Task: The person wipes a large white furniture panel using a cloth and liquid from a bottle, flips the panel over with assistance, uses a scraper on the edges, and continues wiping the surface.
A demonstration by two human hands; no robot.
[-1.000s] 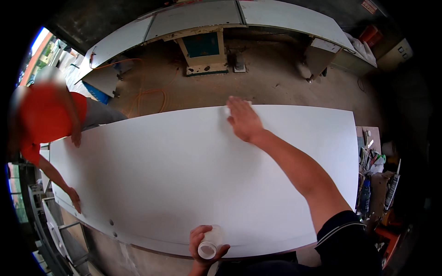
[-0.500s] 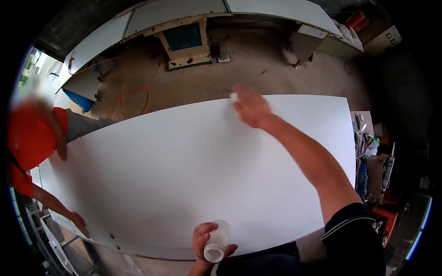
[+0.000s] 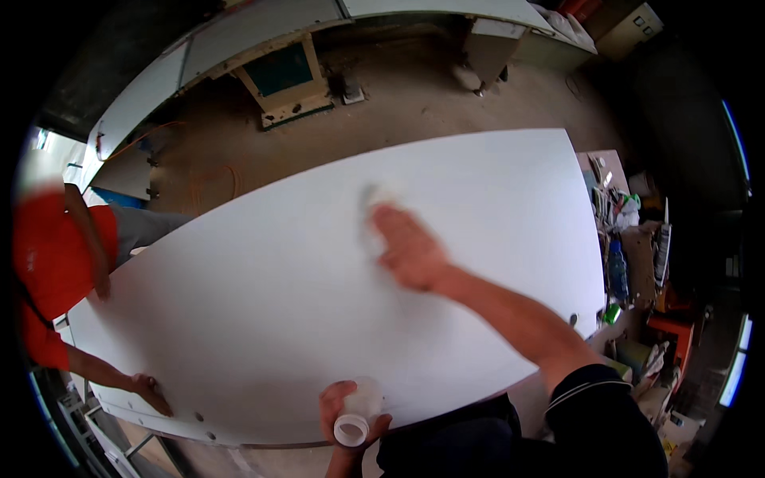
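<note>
A large white panel lies flat in front of me. At its near edge, my left hand is wrapped round a translucent white plastic bottle. The bottle is uncapped and tilted, its round mouth facing me. My right arm reaches over the middle of the panel. Under the fingers of my right hand is a whitish cloth, pressed to the surface. Motion smears the cloth and fingertips, and the palm partly hides the cloth.
At the left, a co-worker in an orange shirt has one hand on the panel's edge. A side table at the right holds tools, a blue bottle and a sealant tube. Across the floor stands a long workbench.
My right hand has swept the cloth from the panel's far edge toward me and slightly left. My left hand keeps its hold on the bottle. The whole view has shifted and tilted.
</note>
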